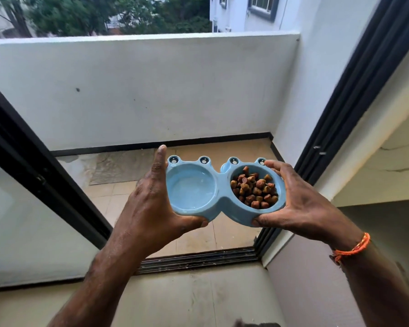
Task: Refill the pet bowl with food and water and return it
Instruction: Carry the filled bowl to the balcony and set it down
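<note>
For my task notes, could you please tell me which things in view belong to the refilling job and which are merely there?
Part of the job:
- blue double pet bowl
- kibble in its right cup
- water in its left cup
- left hand and right hand, holding the bowl's ends

Merely there:
- floor mat on the balcony
- sliding door track
- orange wrist thread

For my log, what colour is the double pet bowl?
Light blue, seen clearly in the head view: double pet bowl.

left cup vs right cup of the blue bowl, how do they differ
The left cup holds clear water; the right cup holds brown kibble. The left hand grips the left cup's end; the right hand grips the right cup's. Both are round, blue, with two frog eyes on top, parts of one bowl.
</note>
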